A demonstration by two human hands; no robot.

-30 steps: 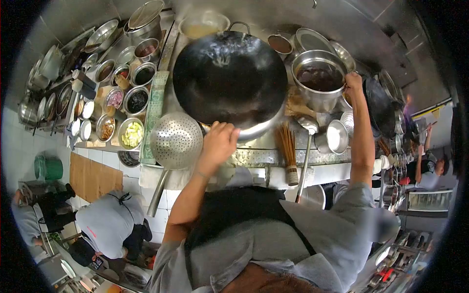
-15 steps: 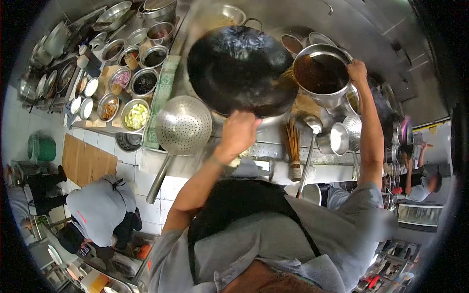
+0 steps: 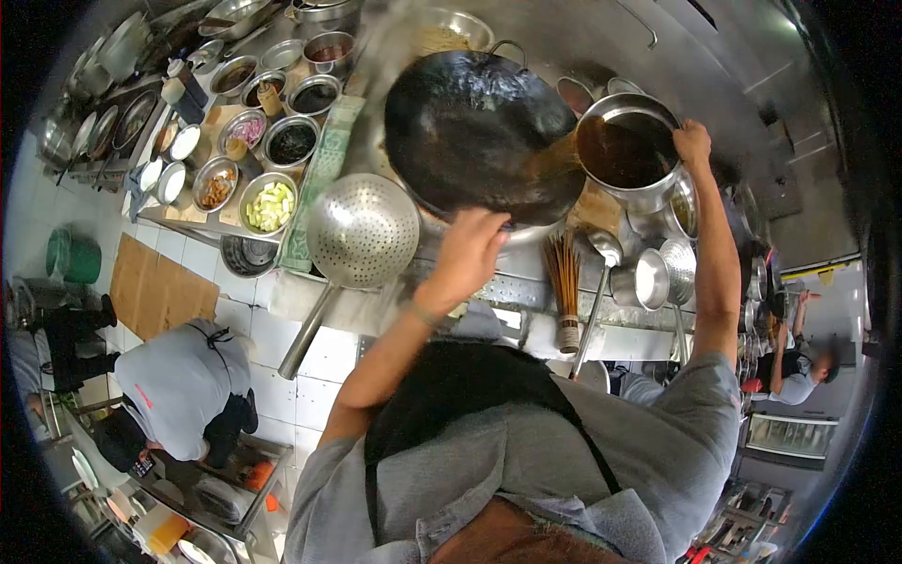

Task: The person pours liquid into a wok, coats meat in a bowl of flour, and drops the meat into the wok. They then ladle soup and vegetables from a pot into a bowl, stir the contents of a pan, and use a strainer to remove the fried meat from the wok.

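Observation:
My left hand [image 3: 467, 258] is closed at the near edge of a large black wok [image 3: 470, 132]; the part it grips is mostly hidden by the fingers. On the right, my right hand [image 3: 692, 144] holds a steel pot [image 3: 648, 195] by its far right side. The pot is tilted left, its lip over the wok's right rim, and brownish liquid [image 3: 554, 158] runs from it into the wok. Left of my left hand lies a perforated strainer ladle [image 3: 364, 230], its handle pointing toward me. A bamboo wok brush [image 3: 565, 291] and a long-handled ladle [image 3: 603, 249] rest below the pot.
Bowls of ingredients, including chopped green vegetable [image 3: 270, 207], stand on the left counter beside a folded green towel [image 3: 324, 179]. Another strainer [image 3: 676, 268] lies at the right. One person [image 3: 183, 385] bends at lower left; another person [image 3: 794, 362] is at far right.
The pot has tipped further left and more liquid streams into the wok. The view has shifted slightly, so the wok and strainer appear further right. Both hands keep their holds.

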